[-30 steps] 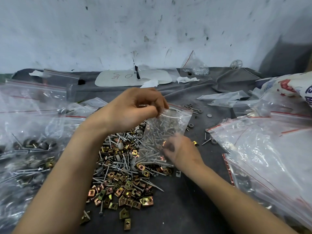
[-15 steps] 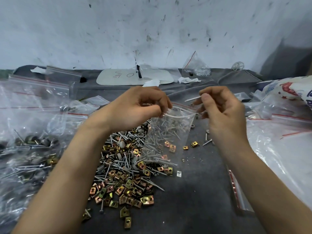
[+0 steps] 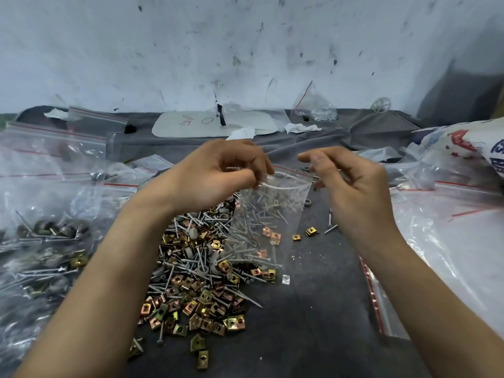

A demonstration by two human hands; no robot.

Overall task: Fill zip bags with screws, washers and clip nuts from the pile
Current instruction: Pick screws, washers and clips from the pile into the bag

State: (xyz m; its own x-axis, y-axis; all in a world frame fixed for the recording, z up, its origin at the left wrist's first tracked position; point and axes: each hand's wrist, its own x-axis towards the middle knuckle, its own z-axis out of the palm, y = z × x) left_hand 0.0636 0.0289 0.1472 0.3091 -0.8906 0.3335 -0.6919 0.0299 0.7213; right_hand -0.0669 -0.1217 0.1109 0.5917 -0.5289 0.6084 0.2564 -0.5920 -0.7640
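Observation:
A small clear zip bag (image 3: pixel 270 214) hangs upright over the dark cloth, its mouth open, with several screws and a few clip nuts inside. My left hand (image 3: pixel 218 175) pinches the bag's top rim at its left corner. My right hand (image 3: pixel 354 192) hovers at the right side of the mouth, its fingers loosely curled with nothing visible between them. The pile (image 3: pixel 196 282) of screws, grey washers and brass clip nuts lies below and left of the bag.
Filled zip bags (image 3: pixel 41 227) crowd the left side. Large clear bags (image 3: pixel 450 241) cover the right, and a printed sack (image 3: pixel 469 145) lies behind them. Loose clip nuts (image 3: pixel 311 231) lie right of the bag. A white board (image 3: pixel 212 124) rests by the wall.
My right hand rose from the cloth beside the pile to the bag's mouth with a screw; the screw is no longer visible in its fingers. My left hand kept its hold.

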